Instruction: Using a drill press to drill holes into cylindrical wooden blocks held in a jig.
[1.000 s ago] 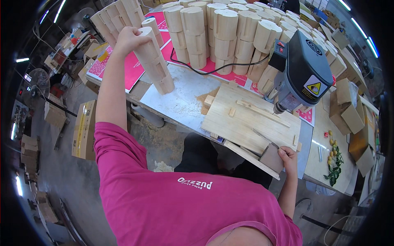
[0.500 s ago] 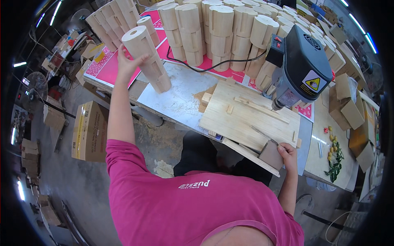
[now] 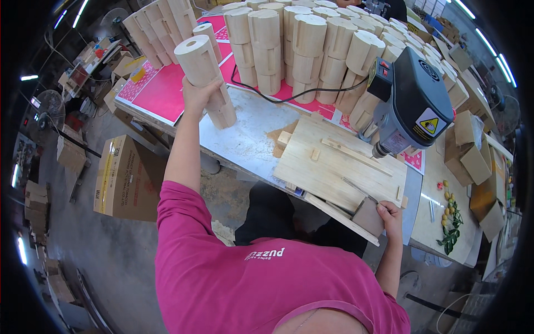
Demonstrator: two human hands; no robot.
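My left hand (image 3: 199, 93) grips a tall notched wooden cylinder (image 3: 204, 71) with a hole in its top, tilted above the metal table top (image 3: 245, 139). My right hand (image 3: 387, 216) rests at the near right corner of a pale wooden jig board (image 3: 334, 167), fingers closed on a small wooden block (image 3: 368, 216) at the board's edge. A grey drill press (image 3: 409, 103) hangs over the board's far right side.
Rows of stacked wooden cylinders (image 3: 311, 44) fill the back of the bench on a pink sheet (image 3: 164, 92). More cylinders (image 3: 158, 25) lean at the far left. A cardboard box (image 3: 125, 178) stands on the floor left. Wooden blocks (image 3: 473, 150) lie at right.
My left hand has lifted the wooden cylinder off the table and carried it nearer to me and slightly right. My right hand has stayed at the board's corner.
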